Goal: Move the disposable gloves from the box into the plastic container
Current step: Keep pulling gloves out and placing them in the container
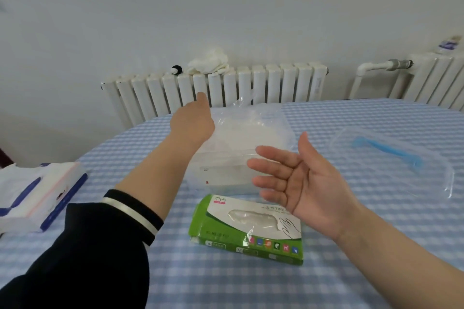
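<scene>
Left hand [193, 123] is reaching over the container [226, 158], fingers out of sight on the far side, seemingly pinching or pressing the gloves [248, 120], but honestly I can't tell if it's gripping. Right hand [301, 178] is hovering palm-in with fingers spread loose, holding nothing, just between the container and the box [247, 229].

Those gloves are looking like thin clear film, floppy and crinkly, weighing basically nothing. My guess is they're clingy and slippery at once, so pinching a whole wad near the middle is going to beat grabbing one edge, otherwise they're just sliding apart and puffing back up. A stack of them is sitting in and over the top of the container, with one flap sticking up at the back.

That container is a frosted, stiff plastic tub, boxy in shape. Closer to the camera the box is lying flat: green and white card, oval slot with film showing, sides looking a bit squashed.

Off to the right a clear lid [391, 158] with a blue handle is lying on the checked tablecloth [351, 271]. Tissue pack [42, 193] on the left, white ribbed radiator [216, 88] behind.
</scene>
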Available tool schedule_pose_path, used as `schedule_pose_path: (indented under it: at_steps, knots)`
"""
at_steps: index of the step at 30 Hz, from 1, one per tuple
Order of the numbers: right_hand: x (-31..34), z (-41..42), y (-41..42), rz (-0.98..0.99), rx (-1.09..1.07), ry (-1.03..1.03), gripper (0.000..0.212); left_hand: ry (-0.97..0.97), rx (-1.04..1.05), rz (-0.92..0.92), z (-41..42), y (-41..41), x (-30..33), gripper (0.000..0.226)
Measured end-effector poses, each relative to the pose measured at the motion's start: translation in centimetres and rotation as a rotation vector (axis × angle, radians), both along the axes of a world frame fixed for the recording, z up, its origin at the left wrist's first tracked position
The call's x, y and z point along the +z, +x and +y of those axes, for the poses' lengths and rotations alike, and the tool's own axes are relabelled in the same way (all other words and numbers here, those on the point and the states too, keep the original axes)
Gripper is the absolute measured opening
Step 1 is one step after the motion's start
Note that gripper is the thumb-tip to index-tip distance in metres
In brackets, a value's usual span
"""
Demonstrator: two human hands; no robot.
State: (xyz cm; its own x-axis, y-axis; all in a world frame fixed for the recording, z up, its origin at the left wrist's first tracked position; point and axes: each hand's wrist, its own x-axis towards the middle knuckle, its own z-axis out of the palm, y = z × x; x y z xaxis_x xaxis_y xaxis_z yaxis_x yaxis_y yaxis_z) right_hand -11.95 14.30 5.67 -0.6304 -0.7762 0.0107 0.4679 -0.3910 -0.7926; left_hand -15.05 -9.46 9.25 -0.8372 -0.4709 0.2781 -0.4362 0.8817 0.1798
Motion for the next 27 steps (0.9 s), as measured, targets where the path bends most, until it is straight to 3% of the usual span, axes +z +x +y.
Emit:
schedule_pose_path:
  at_steps: [2,5,7,10,14,17,19,21,23,27]
  knots:
    - [0.2,-0.2,-0.2,0.234,-0.127,0.061,0.05,-0.079,0.006,-0.032,0.0,0.5,-0.4,0.03]
    - [0.6,-0.2,0.0,0.748,-0.369,0.241,0.031,-0.146,-0.045,-0.057,-0.4,1.3,-0.7,0.038]
    - [0.6,0.0,0.1,0.955,-0.448,0.345,0.024,-0.212,-0.128,-0.074,-1.1,1.9,-0.9,0.049]
    - [0.1,0.2,0.4,1.015,-0.439,0.423,0.02,-0.243,-0.227,-0.011,-2.2,2.9,-0.9,0.044]
    - [-0.4,0.4,1.1,1.076,-0.37,0.514,0.019,0.251,-0.289,0.084,-2.5,4.1,-0.6,0.005]
    - [-0.7,0.2,1.3,1.1,-0.366,0.532,0.019,0.389,-0.328,0.105,-1.9,4.5,-0.1,0.011]
    - [-0.7,0.1,1.4,1.093,-0.36,0.533,0.018,0.454,-0.416,-0.024,-1.4,4.9,1.0,0.02]
    - [-0.8,0.0,1.5,1.09,-0.353,0.532,0.018,0.492,-0.528,-0.293,-0.5,5.3,1.9,0.037]
    - [-0.9,0.0,1.5,1.095,-0.349,0.532,0.018,0.403,-0.582,-0.531,0.6,5.1,2.1,0.052]
    - [-1.1,-0.1,1.7,1.094,-0.335,0.534,0.018,0.374,-0.56,-0.687,2.0,2.4,1.3,0.056]
